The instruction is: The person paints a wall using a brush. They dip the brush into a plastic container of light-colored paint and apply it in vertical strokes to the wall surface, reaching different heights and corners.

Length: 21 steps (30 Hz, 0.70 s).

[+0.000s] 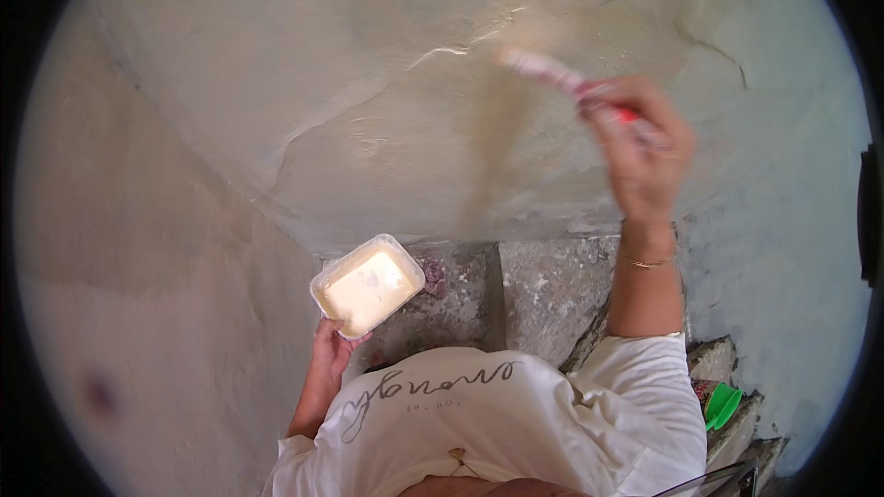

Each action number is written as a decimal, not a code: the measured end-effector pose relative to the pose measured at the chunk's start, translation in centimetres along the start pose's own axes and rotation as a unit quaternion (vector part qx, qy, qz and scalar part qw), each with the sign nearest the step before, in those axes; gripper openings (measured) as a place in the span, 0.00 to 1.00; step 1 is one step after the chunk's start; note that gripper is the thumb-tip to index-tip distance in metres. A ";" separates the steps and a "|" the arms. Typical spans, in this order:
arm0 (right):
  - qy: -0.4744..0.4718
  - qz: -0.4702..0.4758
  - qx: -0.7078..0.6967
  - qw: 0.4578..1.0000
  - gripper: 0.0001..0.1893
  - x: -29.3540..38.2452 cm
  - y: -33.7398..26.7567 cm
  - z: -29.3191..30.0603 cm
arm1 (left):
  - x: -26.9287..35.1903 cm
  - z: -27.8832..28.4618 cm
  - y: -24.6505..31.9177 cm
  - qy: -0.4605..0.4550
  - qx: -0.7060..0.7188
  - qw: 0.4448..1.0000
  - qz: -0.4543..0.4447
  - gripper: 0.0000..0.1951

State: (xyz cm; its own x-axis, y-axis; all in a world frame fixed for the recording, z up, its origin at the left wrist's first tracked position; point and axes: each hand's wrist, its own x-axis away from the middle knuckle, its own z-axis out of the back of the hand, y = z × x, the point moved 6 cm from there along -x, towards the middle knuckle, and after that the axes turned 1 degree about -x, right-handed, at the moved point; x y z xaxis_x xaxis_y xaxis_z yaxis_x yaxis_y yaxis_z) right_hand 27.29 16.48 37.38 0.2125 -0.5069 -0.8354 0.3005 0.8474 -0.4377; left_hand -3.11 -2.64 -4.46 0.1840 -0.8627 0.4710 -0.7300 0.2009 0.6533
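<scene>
My left hand (334, 345) grips the near corner of a rectangular plastic tub (320, 288), its thumb over the rim. Cream-coloured liquid, apparently paint (369, 290), lies inside. Raised at the right, my right hand (639, 145) is closed around a paintbrush (542, 69) with a red and whitish handle. Both hand and brush are blurred. The brush's tip points left at the plastered wall (387, 172) ahead; whether it touches the surface I cannot tell. A cracked, lifted ridge (442, 52) in the wall's coating runs just left of the brush tip.
Walls rise close by on the left (173, 290) and right (773, 276). Below is a stained floor (552, 283) with a crumpled purplish scrap (434, 277) beside the tub. Rough steps (739, 421) descend at lower right, where a green plastic object (723, 406) rests.
</scene>
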 end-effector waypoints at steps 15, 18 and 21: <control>0.109 0.084 -0.105 0.985 0.02 -5.2 -3.2 2.9 | -0.1 -0.8 -1.3 -0.028 0.002 0.999 0.037 0.31; 0.066 0.076 -0.088 0.991 0.01 -2.9 -3.1 2.8 | -0.6 0.4 -1.8 -0.027 -0.011 0.999 0.042 0.30; -0.139 -0.131 0.101 0.976 0.03 2.9 2.6 -4.4 | -0.9 0.9 -1.0 -0.030 -0.027 0.998 0.040 0.30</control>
State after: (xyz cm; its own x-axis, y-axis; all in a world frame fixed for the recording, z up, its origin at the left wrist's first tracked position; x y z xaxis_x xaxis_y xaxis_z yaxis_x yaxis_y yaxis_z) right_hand 24.61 17.90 32.34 0.3395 -0.7491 -0.5688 0.5490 0.6488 -0.5269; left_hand -3.21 -2.46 -6.09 0.0860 -0.8691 0.4871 -0.7044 0.2927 0.6466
